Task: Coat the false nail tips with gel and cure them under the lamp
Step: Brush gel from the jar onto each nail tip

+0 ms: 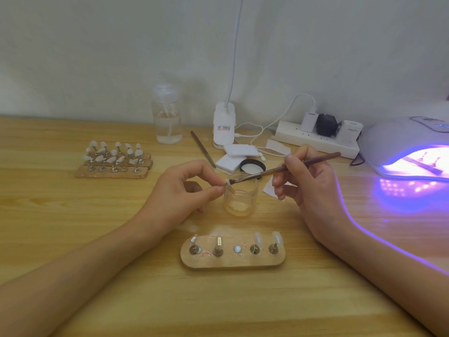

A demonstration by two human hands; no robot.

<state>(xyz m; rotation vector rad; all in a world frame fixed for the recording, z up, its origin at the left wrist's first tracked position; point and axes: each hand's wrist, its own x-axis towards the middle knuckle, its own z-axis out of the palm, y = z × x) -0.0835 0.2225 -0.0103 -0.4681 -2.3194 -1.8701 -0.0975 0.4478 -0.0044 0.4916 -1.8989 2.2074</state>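
Note:
My left hand (184, 188) pinches a small clear nail tip (227, 183) between thumb and forefinger, just over the rim of an open glass gel jar (240, 197). My right hand (306, 181) grips a brown brush (286, 167), and its bristles touch the tip. In front of me lies an oval wooden holder (232, 262) with several metal stands; some carry clear tips, and the middle spot shows only a white dot. At the right edge the curing lamp (398, 144) glows purple, with stands visible inside.
A stack of wooden holders with several white tips (114, 158) lies at back left. Behind the jar are a clear pump bottle (168, 117), a metal file (202, 148), white pads (237, 155), the jar's black lid (252, 165), a desk-lamp clamp base (224, 126) and a power strip (315, 138).

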